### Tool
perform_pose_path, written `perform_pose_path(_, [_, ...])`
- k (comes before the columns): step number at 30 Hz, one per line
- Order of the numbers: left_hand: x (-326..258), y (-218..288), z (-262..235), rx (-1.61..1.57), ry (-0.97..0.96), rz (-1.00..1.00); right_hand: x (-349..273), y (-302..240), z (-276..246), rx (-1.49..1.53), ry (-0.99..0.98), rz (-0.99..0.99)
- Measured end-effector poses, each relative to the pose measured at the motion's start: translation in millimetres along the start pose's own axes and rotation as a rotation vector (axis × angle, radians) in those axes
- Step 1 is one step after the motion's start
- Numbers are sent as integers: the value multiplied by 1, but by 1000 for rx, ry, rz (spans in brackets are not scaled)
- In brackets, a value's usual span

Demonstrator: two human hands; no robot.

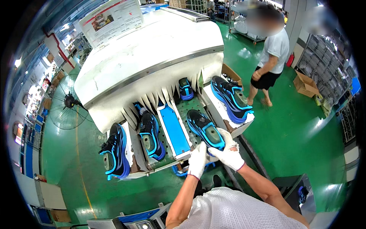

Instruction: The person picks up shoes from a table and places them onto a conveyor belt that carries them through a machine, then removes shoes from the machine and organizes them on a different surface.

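Observation:
A black sneaker with bright blue trim and a green shoe last (213, 136) inside lies toe-away on the perforated conveyor, right of the blue strip. My gloved right hand (230, 153) is closed around the right side of its heel. My gloved left hand (198, 159) is at the near left of the same heel, its fingers together against it; its fingertips are partly hidden. Farther in, a similar sneaker (186, 90) sits at the machine's flap curtain. To the left of the blue strip is another sneaker (151, 137) with a last in it.
The white machine housing (152, 42) rises ahead, with hanging flaps. Single sneakers stand on its left ledge (116, 152) and right ledge (230, 99). A fan (68, 101) is at left. A person (272, 53) stands at right, near a cardboard box (305, 84).

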State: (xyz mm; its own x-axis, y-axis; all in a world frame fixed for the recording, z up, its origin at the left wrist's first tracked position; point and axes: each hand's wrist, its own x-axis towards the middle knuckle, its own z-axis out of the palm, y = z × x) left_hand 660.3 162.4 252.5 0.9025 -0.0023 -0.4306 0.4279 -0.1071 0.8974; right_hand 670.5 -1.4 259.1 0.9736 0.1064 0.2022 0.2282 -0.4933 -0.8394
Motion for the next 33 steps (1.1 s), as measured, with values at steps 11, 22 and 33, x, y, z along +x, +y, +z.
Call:
perform_pose_path(11, [-85,-72,-37,-285,56,76,36,10,86,71,365,-206])
perform_pose_path(22, [-98,-140,-79,-140,107,-151,18,31,71,250,329,-64])
perform_pose_path(33, [21,-257,-78,1143,-743,-16,-382,102,28,-258,396,1116])
